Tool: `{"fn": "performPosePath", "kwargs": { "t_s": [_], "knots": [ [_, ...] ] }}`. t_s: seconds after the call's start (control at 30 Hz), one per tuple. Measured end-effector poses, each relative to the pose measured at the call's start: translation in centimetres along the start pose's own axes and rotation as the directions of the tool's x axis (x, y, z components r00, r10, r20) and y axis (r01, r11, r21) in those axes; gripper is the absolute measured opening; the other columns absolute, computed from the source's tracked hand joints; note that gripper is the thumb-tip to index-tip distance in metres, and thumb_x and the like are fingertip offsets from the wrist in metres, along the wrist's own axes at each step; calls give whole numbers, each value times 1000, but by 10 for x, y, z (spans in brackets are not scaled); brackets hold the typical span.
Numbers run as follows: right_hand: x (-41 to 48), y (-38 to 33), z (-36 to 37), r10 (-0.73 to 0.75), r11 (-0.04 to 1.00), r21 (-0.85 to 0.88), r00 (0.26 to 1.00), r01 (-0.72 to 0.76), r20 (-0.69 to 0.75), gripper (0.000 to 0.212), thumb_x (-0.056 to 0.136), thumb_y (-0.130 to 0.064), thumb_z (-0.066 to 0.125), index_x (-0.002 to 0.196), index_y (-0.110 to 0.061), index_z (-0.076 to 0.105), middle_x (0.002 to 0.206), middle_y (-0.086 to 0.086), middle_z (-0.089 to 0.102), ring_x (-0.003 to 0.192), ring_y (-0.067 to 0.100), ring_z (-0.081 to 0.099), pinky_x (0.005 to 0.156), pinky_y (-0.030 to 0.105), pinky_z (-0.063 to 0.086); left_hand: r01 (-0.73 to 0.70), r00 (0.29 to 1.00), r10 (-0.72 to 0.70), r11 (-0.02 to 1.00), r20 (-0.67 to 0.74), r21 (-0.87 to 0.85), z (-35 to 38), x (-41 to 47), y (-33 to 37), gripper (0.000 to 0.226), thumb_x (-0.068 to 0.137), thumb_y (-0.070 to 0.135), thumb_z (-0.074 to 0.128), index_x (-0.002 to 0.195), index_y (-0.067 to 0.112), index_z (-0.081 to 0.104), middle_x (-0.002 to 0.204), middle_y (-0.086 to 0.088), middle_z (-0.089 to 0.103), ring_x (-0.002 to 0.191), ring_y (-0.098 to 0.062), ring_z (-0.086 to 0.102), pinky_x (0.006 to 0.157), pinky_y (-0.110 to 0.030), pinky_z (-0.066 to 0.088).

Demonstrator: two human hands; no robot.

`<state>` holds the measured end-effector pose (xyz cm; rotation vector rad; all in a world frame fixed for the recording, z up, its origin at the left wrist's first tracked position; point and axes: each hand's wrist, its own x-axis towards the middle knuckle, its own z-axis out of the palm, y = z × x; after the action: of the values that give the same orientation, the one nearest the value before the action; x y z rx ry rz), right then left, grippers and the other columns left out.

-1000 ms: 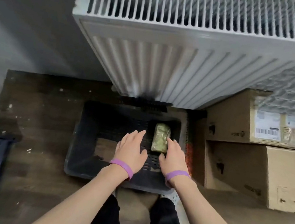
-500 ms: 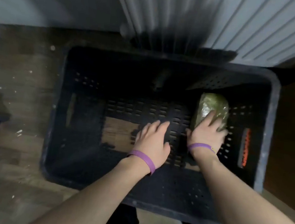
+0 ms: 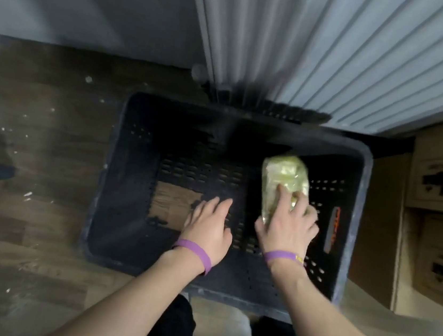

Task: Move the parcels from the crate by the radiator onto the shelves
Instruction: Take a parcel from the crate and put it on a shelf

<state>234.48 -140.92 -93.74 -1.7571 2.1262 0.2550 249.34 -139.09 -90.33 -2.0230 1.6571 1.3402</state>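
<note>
While the right hand gripped the green parcel, the left hand hung loose, holding nothing.
The parcel was inside the black crate, toward its right wall.

Right hand grips a yellow-green wrapped parcel inside the black crate below the white radiator.
Its fingers curl over the parcel's near end, toward the crate's right side. The left hand lies beside it with straight fingers over the perforated bottom; contact unclear. Each wrist wears a purple band. Cardboard boxes stand right of the crate.
</note>
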Motion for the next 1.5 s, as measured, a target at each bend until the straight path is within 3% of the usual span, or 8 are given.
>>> {"fn": "performPosePath", "kwargs": {
  "t_s": [0.17, 0.3, 0.47, 0.7, 0.97, 1.2, 1.37, 1.5],
  "knots": [
    [-86, -17, -121, -195, 980, 25, 980, 196, -44, 82, 53, -33, 85, 130, -23, 57, 124, 14, 55, 107, 43, 53, 75, 53, 50, 4, 1000, -5, 1000, -16, -8, -75, -102, 39, 61, 96, 25, 41, 151, 30, 12, 159, 3, 12, 146, -18, 11, 118, -39, 16],
    [-145, -36, -245, -280, 957, 45, 955, 285, -96, 81, 50, -33, 84, 126, -24, 58, 120, 12, 56, 104, 40, 56, 71, 50, 51, 16, 998, -20, 998, -56, -60, -157, -202, 81, 63, 96, 24, 44, 151, 29, 12, 158, 4, 17, 145, -16, 17, 117, -40, 22],
    [-185, -54, -384, -299, 941, 103, 936, 321, -188, 75, 58, -34, 80, 129, -23, 57, 124, 12, 53, 107, 39, 52, 76, 49, 49, -42, 986, 23, 992, -163, -115, -254, -299, 141, 67, 95, 24, 47, 151, 31, 11, 156, 4, 25, 138, -20, 33, 110, -43, 35],
    [-218, -74, -509, -302, 882, 227, 864, 414, -402, 63, 66, -36, 81, 123, -19, 61, 123, 12, 53, 109, 37, 52, 79, 50, 47, -167, 962, 112, 963, -251, -209, -346, -391, 220, 65, 96, 18, 41, 150, 35, 8, 132, -4, 56, 107, -23, 60, 94, -42, 50],
    [-232, -92, -600, -385, 807, 167, 720, 566, -578, 62, 63, -41, 83, 118, -18, 66, 119, 13, 57, 100, 37, 56, 71, 45, 49, -224, 846, 51, 937, -531, -267, -410, -441, 273, 60, 91, 25, 44, 147, 27, 23, 121, -17, 60, 111, -37, 55, 97, -41, 44],
    [-229, -103, -639, -396, 744, 177, 638, 645, -661, 81, 55, -44, 85, 128, -23, 57, 122, 12, 55, 102, 38, 55, 77, 47, 48, -352, 751, 33, 865, -660, -357, -441, -452, 298, 53, 86, 28, 56, 133, 21, 32, 127, -13, 52, 113, -36, 52, 95, -42, 43],
    [-225, -104, -645, -412, 702, 179, 598, 689, -687, 98, 52, -46, 85, 136, -30, 37, 123, 11, 53, 102, 37, 55, 82, 46, 47, -357, 751, 41, 865, -659, -353, -444, -449, 304, 68, 81, 36, 63, 133, 25, 21, 124, -10, 42, 113, -37, 50, 94, -43, 44],
    [-222, -105, -641, -481, 587, 192, 530, 786, -699, 99, 54, -36, 90, 138, -21, 39, 125, 15, 50, 108, 36, 54, 93, 43, 45, -322, 751, 2, 874, -661, -363, -441, -448, 300, 78, 77, 39, 61, 133, 44, 7, 107, -4, 32, 98, -42, 57, 81, -40, 45]
  ]
}}
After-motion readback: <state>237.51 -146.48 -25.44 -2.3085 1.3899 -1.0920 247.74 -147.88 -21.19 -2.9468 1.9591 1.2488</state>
